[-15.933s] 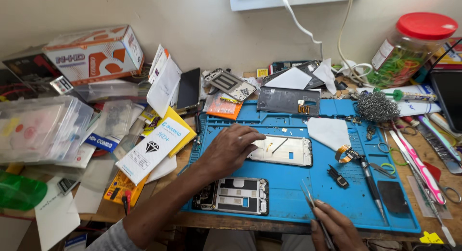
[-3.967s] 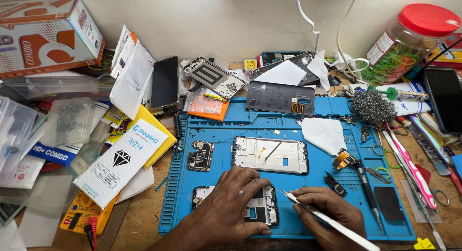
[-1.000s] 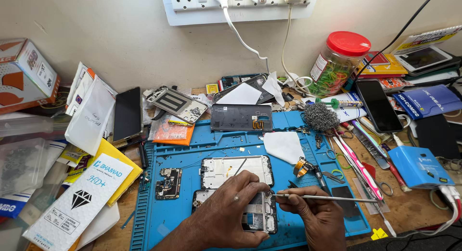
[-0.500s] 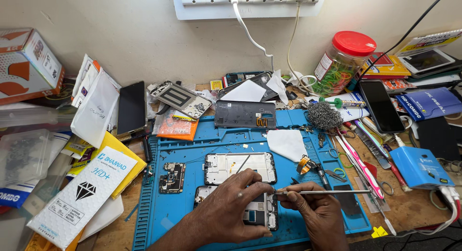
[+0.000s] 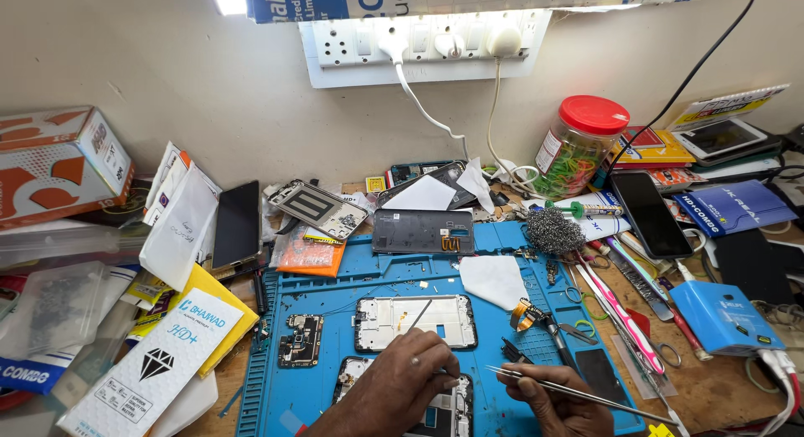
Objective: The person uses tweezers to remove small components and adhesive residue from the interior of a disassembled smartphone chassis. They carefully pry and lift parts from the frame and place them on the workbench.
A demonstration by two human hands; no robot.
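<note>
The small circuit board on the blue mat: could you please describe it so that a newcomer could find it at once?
Start at the blue work mat and go to its left side. There lies the small dark circuit board, just left of the silver phone frame. It alone lies loose as a bare, dark board.

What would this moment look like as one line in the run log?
left hand: pressing on opened phone | right hand: holding tweezers, tips toward phone | surface: blue mat | nearby: bare phone frame, circuit board
</note>
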